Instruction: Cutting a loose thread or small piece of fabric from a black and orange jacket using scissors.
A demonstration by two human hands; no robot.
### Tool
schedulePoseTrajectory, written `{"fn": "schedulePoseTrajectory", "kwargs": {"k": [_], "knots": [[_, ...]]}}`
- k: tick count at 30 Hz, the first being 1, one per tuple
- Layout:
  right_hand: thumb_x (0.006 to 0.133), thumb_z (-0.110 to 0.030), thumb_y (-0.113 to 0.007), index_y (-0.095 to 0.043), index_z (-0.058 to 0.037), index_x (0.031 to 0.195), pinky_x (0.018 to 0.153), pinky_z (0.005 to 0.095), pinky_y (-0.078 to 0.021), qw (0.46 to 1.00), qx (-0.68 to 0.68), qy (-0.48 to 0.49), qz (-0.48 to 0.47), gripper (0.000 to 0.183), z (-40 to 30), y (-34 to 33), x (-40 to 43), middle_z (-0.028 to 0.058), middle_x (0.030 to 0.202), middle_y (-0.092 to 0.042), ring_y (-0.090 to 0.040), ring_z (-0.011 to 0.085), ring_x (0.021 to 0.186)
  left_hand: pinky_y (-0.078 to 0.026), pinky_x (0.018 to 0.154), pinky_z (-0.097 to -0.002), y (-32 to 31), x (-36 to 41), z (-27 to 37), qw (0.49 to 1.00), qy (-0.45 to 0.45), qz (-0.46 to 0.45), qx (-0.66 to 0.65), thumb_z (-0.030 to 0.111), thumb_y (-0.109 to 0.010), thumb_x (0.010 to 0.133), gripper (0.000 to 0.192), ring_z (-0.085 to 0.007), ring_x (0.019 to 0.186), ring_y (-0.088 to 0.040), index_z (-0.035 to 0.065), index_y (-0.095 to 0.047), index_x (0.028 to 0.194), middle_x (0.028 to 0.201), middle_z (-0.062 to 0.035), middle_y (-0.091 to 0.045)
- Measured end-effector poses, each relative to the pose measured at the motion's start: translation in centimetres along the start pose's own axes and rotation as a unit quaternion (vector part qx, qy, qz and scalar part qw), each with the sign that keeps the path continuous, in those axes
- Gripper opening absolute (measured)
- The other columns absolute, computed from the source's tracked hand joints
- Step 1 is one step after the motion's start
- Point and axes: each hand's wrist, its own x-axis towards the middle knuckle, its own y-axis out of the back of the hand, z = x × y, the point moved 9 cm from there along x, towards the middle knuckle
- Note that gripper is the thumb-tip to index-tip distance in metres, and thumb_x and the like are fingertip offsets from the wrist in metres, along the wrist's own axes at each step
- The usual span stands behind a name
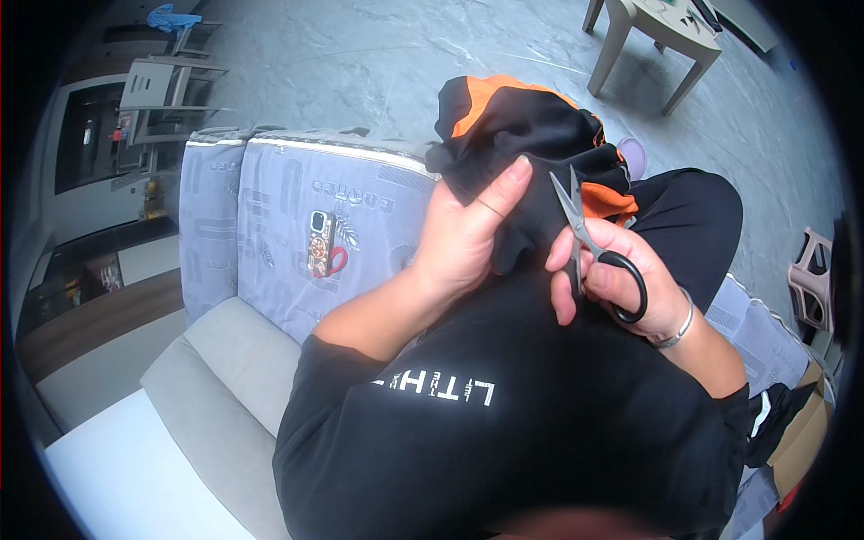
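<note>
My left hand grips a bunched black garment with orange panels, thumb on top and the other fingers hidden under the cloth. A thin dark line, perhaps a thread, crosses the base of that thumb. In my right hand is a pair of scissors with black handles. The blades are parted and point away from me, beside the cloth and apart from my left thumb. Part of the garment rests over my lap near my black-trousered knee.
On the grey-blue sofa cover to my left lies a phone in a patterned case with a red strap. A pale table stands ahead at right. Beyond my right elbow are a cardboard box and black cloth. A stool stands far right.
</note>
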Motion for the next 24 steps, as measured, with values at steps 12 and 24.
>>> {"fn": "schedulePoseTrajectory", "kwargs": {"k": [12,24], "knots": [[0.091,-0.027,-0.06,-0.055,-0.0044,0.108,0.075,0.0227,-0.0432,0.999,-0.022,0.013,0.02,0.028,0.0,0.2,0.1,0.0059,0.08,-0.064,-0.06,0.0098,0.078,-0.051,0.079,-0.0284,0.4,0.0,-0.4,1.0,0.001,0.019,0.008,0.02,-0.055,0.095,0.029,-0.0157,0.089,-0.063,-0.0004,-0.053,0.116,0.102,-0.0096,-0.064],[0.081,0.003,-0.066,-0.054,-0.0008,0.107,0.076,0.0231,-0.0472,0.914,-0.181,0.291,0.219,0.03,-5.8,2.8,-1.6,0.0053,0.089,-0.059,-0.058,0.0104,0.082,-0.05,0.088,-0.031,0.2,0.2,-0.3,1.0,-0.007,0.018,-0.001,0.018,-0.054,0.094,0.036,-0.0186,0.101,-0.061,-0.0003,-0.048,0.124,0.114,-0.0114,-0.06]]}}
